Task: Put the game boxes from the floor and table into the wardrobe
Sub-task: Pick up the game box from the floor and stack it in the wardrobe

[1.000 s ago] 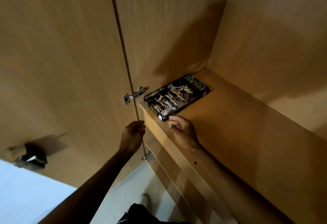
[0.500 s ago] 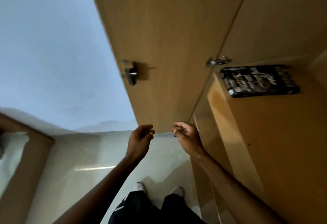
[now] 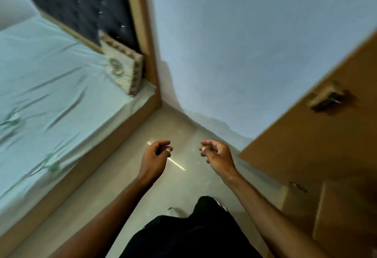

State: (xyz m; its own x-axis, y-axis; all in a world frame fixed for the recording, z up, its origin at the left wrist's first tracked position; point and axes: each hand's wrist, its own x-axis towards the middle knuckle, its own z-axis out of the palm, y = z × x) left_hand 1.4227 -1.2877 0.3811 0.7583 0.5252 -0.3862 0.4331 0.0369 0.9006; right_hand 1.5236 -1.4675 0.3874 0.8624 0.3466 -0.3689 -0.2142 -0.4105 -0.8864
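Note:
My left hand (image 3: 155, 155) and my right hand (image 3: 218, 154) hang side by side over the pale floor, both empty with fingers loosely curled. The wooden wardrobe door (image 3: 318, 139) with its metal handle (image 3: 326, 99) stands open at the right, just right of my right hand. No game box is in view; the wardrobe shelf is out of frame.
A bed (image 3: 51, 86) with a light green sheet and a wooden frame fills the left side, a patterned cushion (image 3: 122, 68) leaning at its dark headboard. A pale blue wall (image 3: 234, 43) is ahead. A narrow strip of shiny floor (image 3: 175, 178) runs between bed and wardrobe.
The view has swung left, away from the wardrobe shelf and the black game box lying on it, towards the bed and floor. Both hands left the shelf edge and are empty.

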